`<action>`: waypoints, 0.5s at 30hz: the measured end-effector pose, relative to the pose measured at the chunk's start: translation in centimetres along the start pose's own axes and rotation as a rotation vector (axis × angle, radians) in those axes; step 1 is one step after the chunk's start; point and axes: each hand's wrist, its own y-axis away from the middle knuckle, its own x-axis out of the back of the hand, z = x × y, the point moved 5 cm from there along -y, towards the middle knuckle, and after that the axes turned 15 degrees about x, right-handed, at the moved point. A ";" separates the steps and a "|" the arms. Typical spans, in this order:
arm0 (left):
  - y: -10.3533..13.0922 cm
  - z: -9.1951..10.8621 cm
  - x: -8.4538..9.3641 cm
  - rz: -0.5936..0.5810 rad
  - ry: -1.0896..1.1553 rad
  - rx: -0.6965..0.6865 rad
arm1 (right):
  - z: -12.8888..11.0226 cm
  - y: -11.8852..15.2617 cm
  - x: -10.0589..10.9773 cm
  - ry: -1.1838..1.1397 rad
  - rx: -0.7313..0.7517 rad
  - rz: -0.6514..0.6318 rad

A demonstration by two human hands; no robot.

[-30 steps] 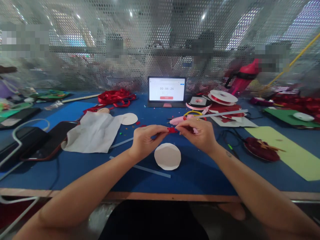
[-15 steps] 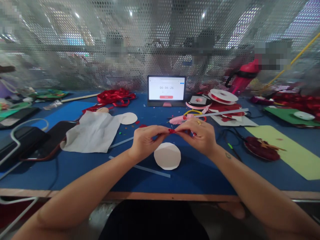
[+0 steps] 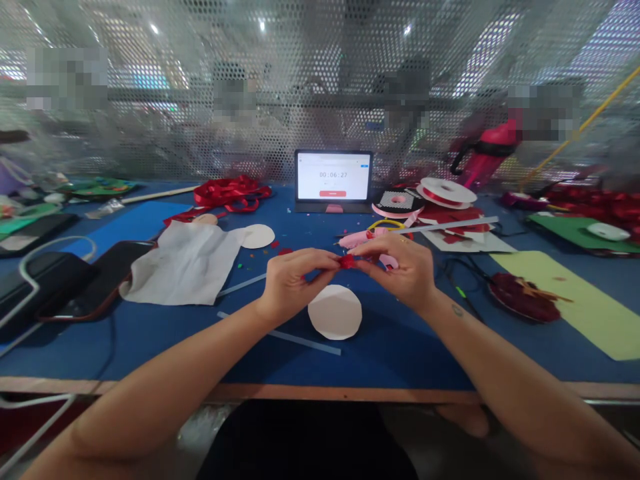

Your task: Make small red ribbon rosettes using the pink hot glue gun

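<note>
A small piece of red ribbon (image 3: 347, 261) is pinched between the fingertips of both hands, above the table's middle. My left hand (image 3: 295, 280) is closed on its left side, thumb and forefinger together. From the other side my right hand (image 3: 400, 263), with a ring on one finger, grips it too. Just below the hands a round white disc (image 3: 335, 313) lies flat on the blue table. Behind my right hand rests a pink glue gun (image 3: 357, 239), partly covered by the hand. Clear glue sticks (image 3: 305, 343) lie near my left forearm.
A tablet (image 3: 334, 177) showing a timer stands at the back. Ribbon spools (image 3: 447, 191) and red scraps lie right of it. Left are a white cloth (image 3: 185, 267), another white disc (image 3: 259, 236) and a red ribbon heap (image 3: 233, 193). A yellow sheet (image 3: 595, 300) lies far right.
The red ribbon piece shows more between my fingertips. My right hand has shifted slightly, its fingers a little farther from the left ones. The timer reads one second more.
</note>
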 end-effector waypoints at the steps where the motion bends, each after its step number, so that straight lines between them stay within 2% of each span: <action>1: 0.0 0.0 0.0 0.003 -0.001 -0.001 | 0.2 0.1 -0.2 -0.037 -0.049 -0.017; 4: 0.0 -0.1 0.0 -0.003 -0.001 0.005 | 0.5 0.4 -0.7 -0.156 -0.161 -0.070; 8: 0.0 -0.2 -0.2 -0.024 -0.006 0.007 | 0.6 0.5 -0.9 -0.278 -0.240 -0.065; 15: 0.0 -0.1 -0.3 -0.032 -0.020 -0.005 | 0.5 0.3 -0.7 -0.230 -0.179 -0.073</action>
